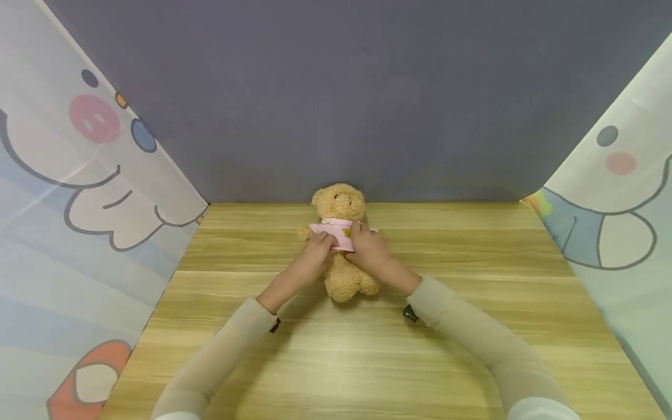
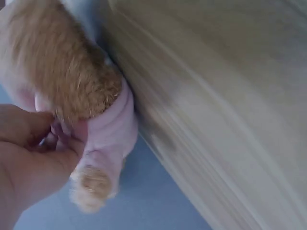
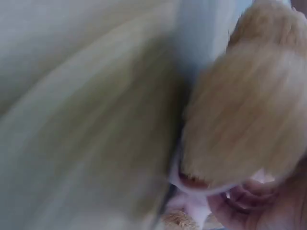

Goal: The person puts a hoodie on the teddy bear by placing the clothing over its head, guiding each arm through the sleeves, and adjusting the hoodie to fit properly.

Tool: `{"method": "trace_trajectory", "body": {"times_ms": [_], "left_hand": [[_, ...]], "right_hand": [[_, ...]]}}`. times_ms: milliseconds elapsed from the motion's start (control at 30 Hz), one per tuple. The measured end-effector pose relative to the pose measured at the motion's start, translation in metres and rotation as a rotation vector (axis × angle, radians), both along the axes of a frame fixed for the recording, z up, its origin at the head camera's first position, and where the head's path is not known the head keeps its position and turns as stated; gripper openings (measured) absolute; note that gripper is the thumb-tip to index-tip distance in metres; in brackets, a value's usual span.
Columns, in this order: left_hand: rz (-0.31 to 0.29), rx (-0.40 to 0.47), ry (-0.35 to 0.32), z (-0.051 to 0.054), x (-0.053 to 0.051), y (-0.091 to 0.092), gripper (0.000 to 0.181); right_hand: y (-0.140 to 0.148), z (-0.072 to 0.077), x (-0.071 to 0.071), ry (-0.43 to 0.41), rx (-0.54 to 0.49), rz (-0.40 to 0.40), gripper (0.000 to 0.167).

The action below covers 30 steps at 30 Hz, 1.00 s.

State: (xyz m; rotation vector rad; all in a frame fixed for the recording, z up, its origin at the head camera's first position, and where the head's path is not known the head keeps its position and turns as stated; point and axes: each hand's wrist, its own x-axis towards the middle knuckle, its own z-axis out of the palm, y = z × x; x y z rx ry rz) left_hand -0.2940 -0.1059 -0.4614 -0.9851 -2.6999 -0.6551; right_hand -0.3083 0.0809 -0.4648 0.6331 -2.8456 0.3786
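Note:
A tan plush teddy bear [image 1: 349, 277] lies face up on the wooden tabletop, its head toward the grey wall. It wears a pink shirt [image 1: 336, 227] with a small yellow-brown print on the chest. At the shirt's lower edge, my left hand [image 1: 317, 255] pinches the pink cloth between thumb and fingers, also seen on the left hand [image 2: 36, 155] in the left wrist view. My right hand [image 1: 370, 251] grips the other side of the shirt with curled fingers; in the right wrist view the bear's fur [image 3: 244, 120] partly hides that hand.
The wood-grain tabletop [image 1: 336, 361] meets a dark grey wall [image 1: 336, 99] just behind the bear's head. Cartoon-printed curtains, one on the left [image 1: 47, 221] and one on the right [image 1: 630, 233], border the table.

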Motion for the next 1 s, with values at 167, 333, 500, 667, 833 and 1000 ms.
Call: {"method": "trace_trajectory", "body": {"times_ms": [167,333,500,667,833,1000], "left_hand": [[-0.024,0.003,-0.009,0.003,-0.004,0.006,0.011],[0.159,0.019,-0.044,0.001,-0.003,0.002,0.023],[0.222,0.085,-0.081,-0.006,-0.005,-0.009,0.018],[0.228,0.167,-0.177,-0.015,-0.008,-0.019,0.013],[0.273,0.126,-0.237,-0.022,-0.015,-0.020,0.023],[0.230,0.113,-0.200,-0.020,-0.026,-0.024,0.026]], "right_hand": [[0.002,-0.018,-0.010,0.071,-0.085,0.019,0.061],[0.006,-0.021,-0.012,-0.001,-0.080,0.016,0.068],[0.009,-0.015,-0.008,-0.033,-0.144,0.006,0.069],[0.004,-0.009,0.000,0.098,-0.045,0.075,0.051],[-0.010,-0.004,-0.003,0.159,-0.017,0.087,0.034],[-0.021,0.001,-0.011,0.127,0.069,-0.011,0.034]]}}
